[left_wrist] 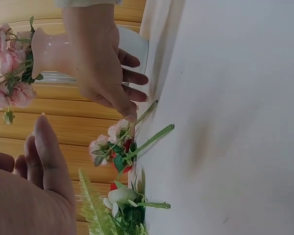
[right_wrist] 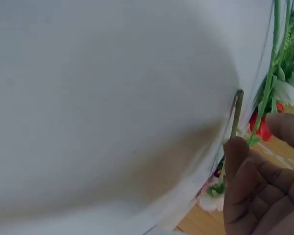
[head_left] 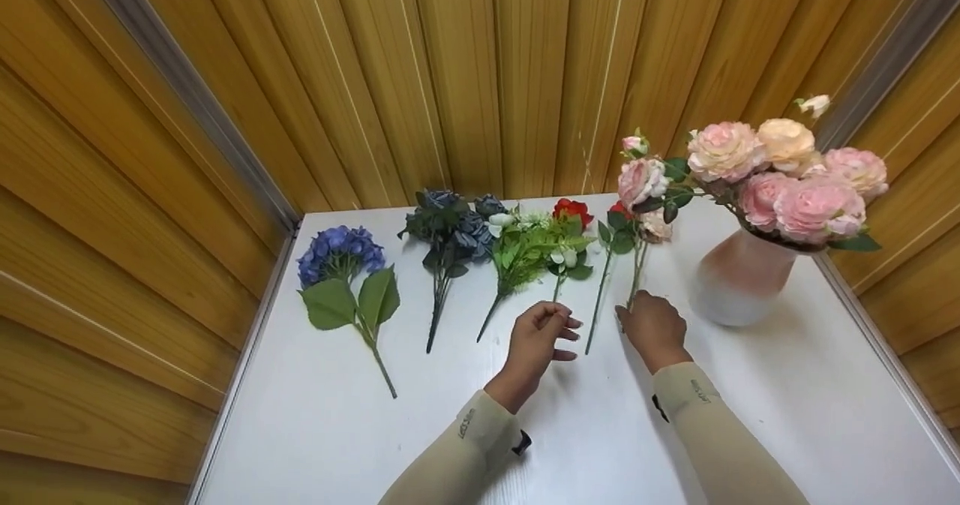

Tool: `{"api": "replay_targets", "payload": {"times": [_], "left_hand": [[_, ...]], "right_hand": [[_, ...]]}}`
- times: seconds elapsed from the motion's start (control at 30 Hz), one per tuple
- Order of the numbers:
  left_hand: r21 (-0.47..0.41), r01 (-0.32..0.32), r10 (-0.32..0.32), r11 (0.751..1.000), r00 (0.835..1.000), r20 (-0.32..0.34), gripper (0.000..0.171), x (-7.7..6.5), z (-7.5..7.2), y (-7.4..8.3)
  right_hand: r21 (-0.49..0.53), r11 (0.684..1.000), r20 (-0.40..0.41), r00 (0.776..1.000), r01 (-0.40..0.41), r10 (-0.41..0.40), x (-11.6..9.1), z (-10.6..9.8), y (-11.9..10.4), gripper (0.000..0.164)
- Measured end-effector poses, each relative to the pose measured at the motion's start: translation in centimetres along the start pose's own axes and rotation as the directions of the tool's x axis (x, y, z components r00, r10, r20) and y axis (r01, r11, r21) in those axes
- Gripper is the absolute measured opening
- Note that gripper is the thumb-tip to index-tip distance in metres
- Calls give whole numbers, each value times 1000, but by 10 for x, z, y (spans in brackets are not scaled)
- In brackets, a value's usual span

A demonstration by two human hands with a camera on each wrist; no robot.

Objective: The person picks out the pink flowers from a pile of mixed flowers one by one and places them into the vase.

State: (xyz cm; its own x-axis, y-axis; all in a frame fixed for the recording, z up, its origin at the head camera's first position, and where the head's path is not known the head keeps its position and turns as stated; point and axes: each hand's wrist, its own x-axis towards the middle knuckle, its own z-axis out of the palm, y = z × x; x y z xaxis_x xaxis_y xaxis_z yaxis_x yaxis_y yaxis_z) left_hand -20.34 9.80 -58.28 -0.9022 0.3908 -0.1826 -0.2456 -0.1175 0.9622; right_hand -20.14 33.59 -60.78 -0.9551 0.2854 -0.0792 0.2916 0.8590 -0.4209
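Observation:
My right hand (head_left: 656, 329) is low over a thin-stemmed pale pink flower (head_left: 655, 225). One fingertip touches or covers its stem (right_wrist: 237, 115) in the right wrist view, while the thumb (right_wrist: 284, 127) stands apart from it. My left hand (head_left: 536, 340) hovers with loosely bent fingers and holds nothing. A red rose (head_left: 574, 212) and a white-flowered sprig (head_left: 564, 257) lie beyond it. Between the hands lies another green stem (head_left: 598, 310), with red petals at its top. Right of my right hand stands a pink-and-white vase (head_left: 739, 280) full of pink peonies (head_left: 817, 205).
Left on the white table (head_left: 300, 445) lie a blue hydrangea (head_left: 341, 254), a bunch of dark blue flowers (head_left: 442, 223) and a green fern spray (head_left: 521, 254). Wood-patterned panels (head_left: 450, 77) close off the back and sides.

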Motion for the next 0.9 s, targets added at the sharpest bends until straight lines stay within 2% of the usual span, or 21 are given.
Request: {"api": "replay_targets", "payload": {"times": [0.2,0.37,0.43,0.57,0.6,0.67,0.77,0.9], "left_hand": [[-2,18,-18,1000,1000,-14,18,-3,-8,-7],[-2,17,-17,1000,999,-37,18,1,-16,-7],[6,20,-20,1000,999,-36,20,3,-17,-7],[35,33,-32,999,999,-39,28,9,-10,-5],[43,35,-33,998,998,-44,29,13,-7,-4],[49,39,-36,998,998,-49,32,21,0,-1],[54,37,-35,998,999,-40,37,36,12,6],[37,24,-24,999,1000,1,45,53,25,23]], "right_hand": [[34,999,43,998,-38,37,13,3,10,22],[173,978,156,983,-119,92,16,-3,15,36],[259,951,214,970,-170,115,12,-5,14,41],[441,867,256,958,-232,126,-9,-11,6,24],[480,843,257,958,-243,129,-16,-14,2,25],[521,819,242,962,-239,127,-27,-20,-6,36],[510,837,192,974,-200,116,-44,-29,-20,38],[435,895,105,993,-97,57,-67,-34,-37,33]]}}
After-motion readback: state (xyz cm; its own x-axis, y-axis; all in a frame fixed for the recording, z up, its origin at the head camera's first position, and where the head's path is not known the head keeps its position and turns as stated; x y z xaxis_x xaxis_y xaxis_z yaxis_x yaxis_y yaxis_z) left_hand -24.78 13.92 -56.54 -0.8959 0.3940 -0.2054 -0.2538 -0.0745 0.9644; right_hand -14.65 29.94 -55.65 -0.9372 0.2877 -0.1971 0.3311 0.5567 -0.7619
